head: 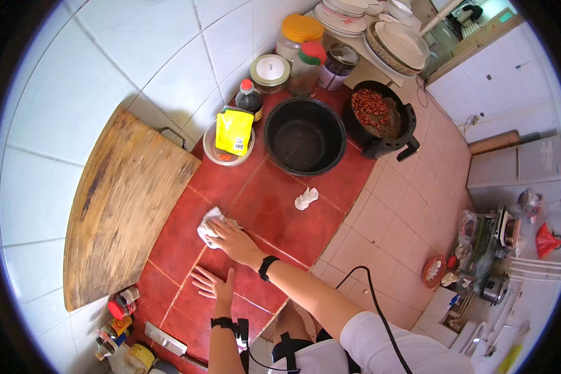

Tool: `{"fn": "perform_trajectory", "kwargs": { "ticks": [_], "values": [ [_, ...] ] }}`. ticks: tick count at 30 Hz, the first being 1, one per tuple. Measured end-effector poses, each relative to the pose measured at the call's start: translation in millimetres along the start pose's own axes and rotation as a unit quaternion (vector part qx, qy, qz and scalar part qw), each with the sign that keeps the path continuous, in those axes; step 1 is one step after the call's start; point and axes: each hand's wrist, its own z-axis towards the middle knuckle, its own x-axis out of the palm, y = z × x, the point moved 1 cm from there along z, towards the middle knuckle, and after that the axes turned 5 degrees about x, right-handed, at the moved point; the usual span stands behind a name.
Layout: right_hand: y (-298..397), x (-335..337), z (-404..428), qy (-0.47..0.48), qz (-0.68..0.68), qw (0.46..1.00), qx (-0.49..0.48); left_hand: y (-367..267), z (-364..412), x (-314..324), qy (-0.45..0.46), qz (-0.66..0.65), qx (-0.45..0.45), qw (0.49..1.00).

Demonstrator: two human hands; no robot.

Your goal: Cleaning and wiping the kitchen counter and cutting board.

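My right hand (pixel 229 236) presses a crumpled white paper or cloth wipe (pixel 210 224) onto the red tiled countertop (pixel 257 219). Just nearer to me, my left hand (pixel 213 284) rests on the tiles with its fingers spread, holding nothing. Black bands circle both wrists. A smaller crumpled white tissue (pixel 306 198) lies farther right on the counter. Beyond it stands a round black pot (pixel 304 135) with nothing in it. A wooden cutting board (pixel 126 201) leans against the tiled wall, to the left of my hands.
Behind stand a yellow packet (pixel 234 131) on a clear bowl, a red-capped bottle (pixel 249 99), several jars (pixel 270 71) and an air-fryer basket (pixel 378 117) of reddish nuts or beans. A cleaver (pixel 166 338) lies near the front left, beside bottles (pixel 114 335). Stacked dishes (pixel 397 44) sit at the back.
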Motion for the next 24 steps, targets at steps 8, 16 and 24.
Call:
{"fn": "perform_trajectory", "kwargs": {
  "ticks": [8,16,24],
  "values": [
    [-40,-26,9,-0.014,-0.084,0.983,0.16,5,-3,-7,0.006,-0.039,-0.001,0.999],
    [-110,-83,-80,-0.132,-0.2,0.94,0.244,5,0,-5,0.015,-0.044,0.006,0.999],
    [-231,-158,-412,0.22,-0.168,0.683,0.676,-9,0,-3,0.026,-0.054,0.006,0.998]
  ]
}}
